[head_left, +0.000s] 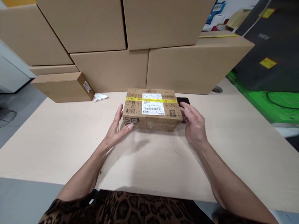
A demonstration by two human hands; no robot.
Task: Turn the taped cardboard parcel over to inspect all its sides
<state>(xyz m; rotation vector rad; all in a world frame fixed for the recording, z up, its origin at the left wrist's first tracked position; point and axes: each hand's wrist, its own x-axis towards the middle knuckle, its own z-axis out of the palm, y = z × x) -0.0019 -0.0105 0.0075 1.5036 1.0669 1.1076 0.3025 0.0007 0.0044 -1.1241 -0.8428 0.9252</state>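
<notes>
A brown cardboard box (178, 114) with printed marks sits on the table in front of me. It bears a white shipping label (153, 107) and, across its top, a yellow strip (133, 98) with small print. My left hand (114, 130) holds the box's left front corner, thumb against the front face and fingers along the side. At the opposite end, my right hand (195, 123) has its fingers curled against the box; their tips are partly hidden. A flat black object (183, 100), perhaps a phone, lies just behind the right fingers.
Large cardboard boxes (108, 70) are stacked along the table's back. A flatter box (64, 85) and a crumpled white tissue (100, 97) lie at the left. A round cable hole (217, 89) shows at the back right. Beyond stands a dark cabinet (279, 42) by a green surface (280, 104).
</notes>
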